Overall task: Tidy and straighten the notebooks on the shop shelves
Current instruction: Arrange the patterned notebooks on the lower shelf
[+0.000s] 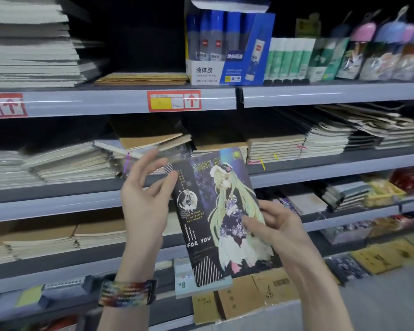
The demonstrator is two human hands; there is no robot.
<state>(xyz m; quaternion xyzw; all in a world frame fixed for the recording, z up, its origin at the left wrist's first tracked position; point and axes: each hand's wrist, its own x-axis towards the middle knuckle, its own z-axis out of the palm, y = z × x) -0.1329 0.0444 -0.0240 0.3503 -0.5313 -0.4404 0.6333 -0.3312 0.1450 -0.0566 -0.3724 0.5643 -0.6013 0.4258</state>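
Head camera is looking at grey shop shelves, and a person is holding a dark notebook (215,211) in the air in front of them, at about the level of the middle shelf (320,172). The notebook is standing nearly upright and is leaning a little to the left, with its cover facing the camera; a long-haired drawn figure and the words "FOR YOU" are showing on it. The right grip (280,225) is grasping the notebook at its lower right side, the thumb (249,222) pressing on the cover and the other fingers curling behind it. The left grip (145,201) is released, its fingers pointing up and spreading loosely, and its thumb is touching the upper left edge of the notebook. A braided, many-coloured wristband (127,293) is sitting on the left wrist. A pale blue-green booklet (184,283) is peeking out under the lower edge of the notebook; whether it is being held too, one cannot tell. Behind the hands, uneven stacks of notebooks (277,146) are lying on the middle shelf, some of them slanting. On the top shelf (105,102) a blue and white glue box (227,51) is standing just beside a row of green and white glue sticks (289,58), and a red price label (173,101) is sitting on the shelf's front rail.
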